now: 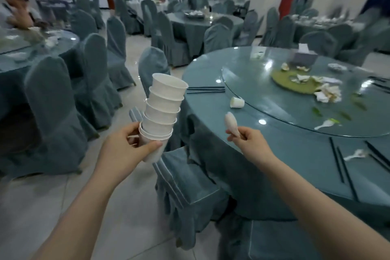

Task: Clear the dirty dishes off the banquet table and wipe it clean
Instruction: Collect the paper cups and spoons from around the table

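My left hand grips the bottom of a stack of several white paper cups, held up left of the round banquet table. My right hand pinches the handle of a white spoon over the table's near left edge. On the table lie a tipped white cup, black chopsticks, another white spoon, crumpled napkins and green scraps on the glass turntable.
A tissue box stands at the table's far side. More chopsticks and a spoon lie at the right. Covered chairs stand close below me and to the left. A person sits at another table, far left.
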`<state>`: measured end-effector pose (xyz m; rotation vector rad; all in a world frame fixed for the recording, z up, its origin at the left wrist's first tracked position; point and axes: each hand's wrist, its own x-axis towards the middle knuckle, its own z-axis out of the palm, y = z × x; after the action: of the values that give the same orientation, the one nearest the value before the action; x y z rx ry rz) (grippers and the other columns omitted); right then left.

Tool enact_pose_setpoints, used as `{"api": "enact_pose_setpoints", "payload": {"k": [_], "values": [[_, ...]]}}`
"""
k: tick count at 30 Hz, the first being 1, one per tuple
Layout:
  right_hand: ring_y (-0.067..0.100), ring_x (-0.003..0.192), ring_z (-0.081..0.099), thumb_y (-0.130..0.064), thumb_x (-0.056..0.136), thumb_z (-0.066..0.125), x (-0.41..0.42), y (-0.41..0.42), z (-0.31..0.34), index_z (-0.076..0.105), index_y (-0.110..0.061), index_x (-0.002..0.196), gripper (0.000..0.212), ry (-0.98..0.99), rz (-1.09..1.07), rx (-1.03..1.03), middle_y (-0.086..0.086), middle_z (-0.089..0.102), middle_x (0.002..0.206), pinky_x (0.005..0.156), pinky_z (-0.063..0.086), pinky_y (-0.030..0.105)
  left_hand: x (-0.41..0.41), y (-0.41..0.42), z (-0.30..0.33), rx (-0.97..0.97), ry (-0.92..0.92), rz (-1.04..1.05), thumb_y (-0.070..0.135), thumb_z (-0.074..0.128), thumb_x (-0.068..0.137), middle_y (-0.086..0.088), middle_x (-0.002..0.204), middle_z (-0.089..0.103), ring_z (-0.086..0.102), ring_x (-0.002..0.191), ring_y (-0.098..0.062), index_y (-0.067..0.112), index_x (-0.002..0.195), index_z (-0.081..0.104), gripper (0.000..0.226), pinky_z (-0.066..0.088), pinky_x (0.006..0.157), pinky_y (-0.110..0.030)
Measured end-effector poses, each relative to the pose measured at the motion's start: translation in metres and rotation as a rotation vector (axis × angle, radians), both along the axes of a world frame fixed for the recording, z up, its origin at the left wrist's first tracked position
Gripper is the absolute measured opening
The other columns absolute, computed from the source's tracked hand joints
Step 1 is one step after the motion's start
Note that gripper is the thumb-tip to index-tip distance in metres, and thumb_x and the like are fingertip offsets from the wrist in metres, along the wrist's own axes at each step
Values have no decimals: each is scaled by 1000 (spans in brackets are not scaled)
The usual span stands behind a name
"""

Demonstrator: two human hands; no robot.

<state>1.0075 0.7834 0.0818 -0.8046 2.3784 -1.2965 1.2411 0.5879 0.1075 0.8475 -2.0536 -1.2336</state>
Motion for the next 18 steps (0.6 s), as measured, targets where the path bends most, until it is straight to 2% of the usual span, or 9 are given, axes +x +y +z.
{"api": "enact_pose_setpoints", "payload": {"k": [2,4,5,7,10,13,15,18], "values": [[33,87,64,-5,87,52,-25,-10,-6,71,-16,88,22,7,-30,57,-2,72,90,64,43,30,-31,-17,-1,20,3,-54,26,83,64,25,88,70,66,82,6,37,104,65,45,47,67,-9],[24,72,60,-10,87,55,-48,-20,-12,69,-15,80,17,10,-56,128,-10,65,76,58,41,27,-57,-34,-4,31,-4,-83,27,83,63,23,91,71,66,83,4,35,107,66,48,49,72,-17],[18,65,55,-14,87,57,-61,-26,-14,68,-16,77,15,18,-66,157,-10,60,70,54,37,25,-70,-43,-4,31,-7,-86,29,84,62,22,92,71,66,83,4,34,108,66,49,49,73,-18],[11,59,49,-15,86,56,-83,-38,-15,67,-19,76,15,32,-90,198,-7,59,70,52,34,23,-93,-62,-5,44,-3,-89,32,83,61,20,94,71,65,84,4,32,110,66,52,48,71,-16],[15,61,51,-8,84,54,-106,-52,-18,69,-17,84,18,10,-149,239,0,64,76,52,36,23,-120,-91,-12,64,-5,-133,31,83,64,18,95,71,64,80,6,27,115,67,53,44,64,-9],[15,56,48,-10,83,52,-124,-63,-26,68,-18,83,18,8,-206,312,0,59,67,48,34,22,-146,-118,-19,70,-19,-164,30,83,64,15,99,71,66,88,-2,27,116,66,55,48,70,-18],[14,55,48,-16,85,53,-131,-70,-32,68,-12,81,16,40,-262,381,0,56,63,46,32,23,-162,-137,-22,92,-22,-187,31,83,64,18,99,69,65,91,-4,34,110,65,49,48,72,-21],[20,57,46,-19,87,50,-145,-68,-43,66,-2,80,24,76,-351,501,5,54,61,49,31,27,-187,-154,-28,93,-24,-228,29,84,65,31,87,63,61,85,7,48,93,59,42,44,65,-15]]}}
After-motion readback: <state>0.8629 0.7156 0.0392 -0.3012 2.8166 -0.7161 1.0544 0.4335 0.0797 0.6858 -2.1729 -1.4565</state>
